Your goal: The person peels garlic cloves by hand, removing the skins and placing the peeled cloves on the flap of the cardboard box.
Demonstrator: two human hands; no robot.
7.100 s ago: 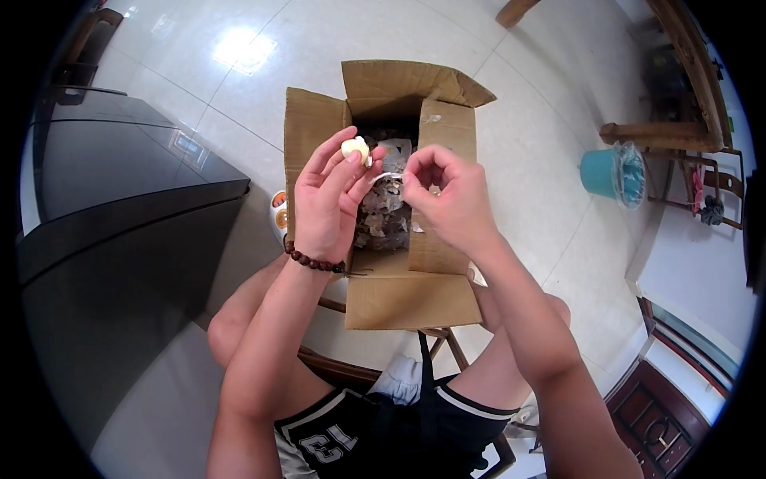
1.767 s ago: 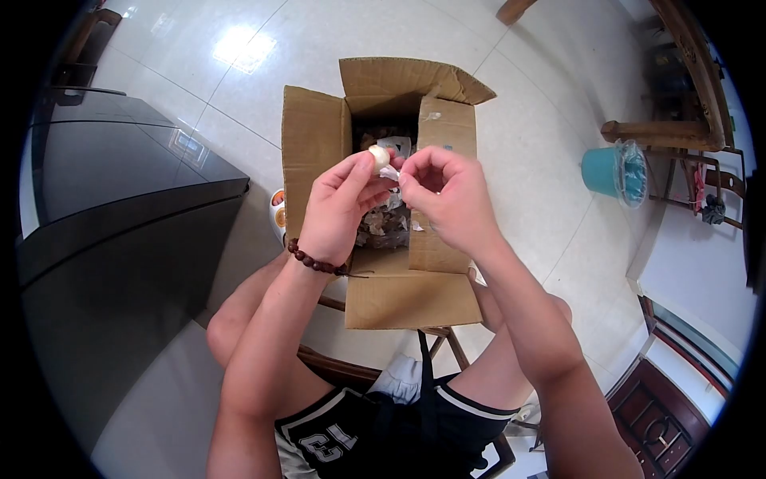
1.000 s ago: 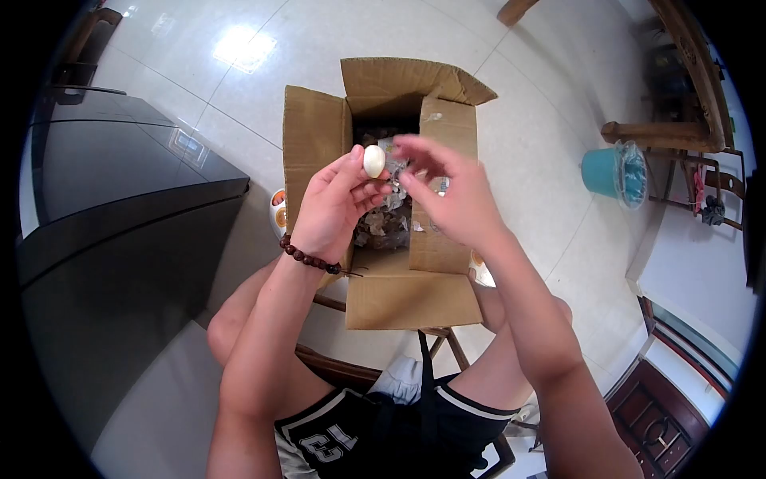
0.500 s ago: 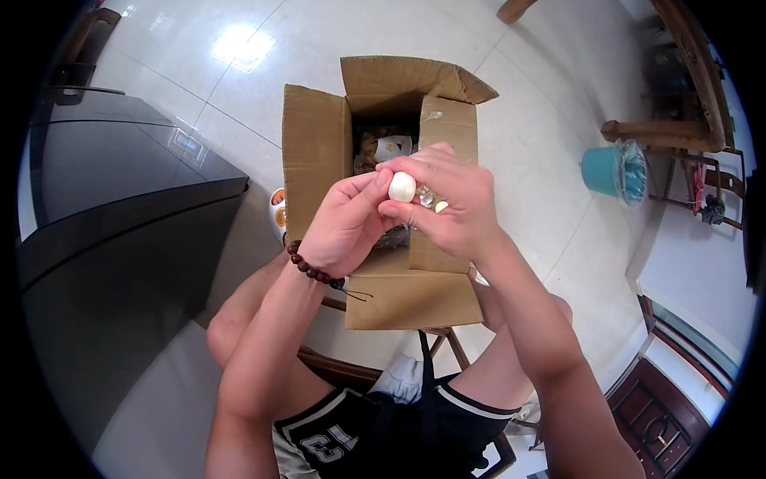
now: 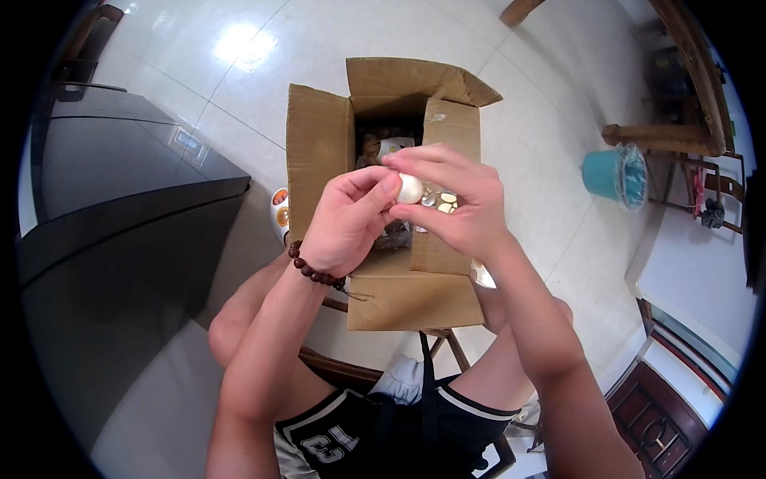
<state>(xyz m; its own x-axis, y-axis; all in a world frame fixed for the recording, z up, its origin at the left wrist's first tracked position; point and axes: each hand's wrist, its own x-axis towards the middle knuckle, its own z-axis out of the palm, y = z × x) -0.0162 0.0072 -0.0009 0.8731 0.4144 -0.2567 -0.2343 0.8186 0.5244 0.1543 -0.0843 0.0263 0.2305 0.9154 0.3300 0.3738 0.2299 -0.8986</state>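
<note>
Over the open cardboard box point(image 5: 321, 152), a small round white object point(image 5: 410, 190), smooth and glossy, sits between my two hands. My left hand point(image 5: 349, 209), with a dark bead bracelet at its wrist, pinches the object with thumb and fingertips. From the other side my right hand point(image 5: 467, 195) curves around it, thumb below and fingers above, with its fingertips at the object. Small silvery and pale yellow pieces point(image 5: 448, 203) show below my right palm; I cannot tell whether they are held or lie beneath. Crumpled brown and clear wrapping is inside the box.
A black glossy cabinet point(image 5: 136, 176) stands at the left. On the right is a teal bin point(image 5: 600, 172) with a clear liner, near wooden furniture point(image 5: 662, 137). A white and orange slipper point(image 5: 279, 211) shows left of the box. My knees flank the box.
Both hands and the white object have shifted slightly right. My right fingers have opened out a little, and more of the pale pieces show under the palm.
</note>
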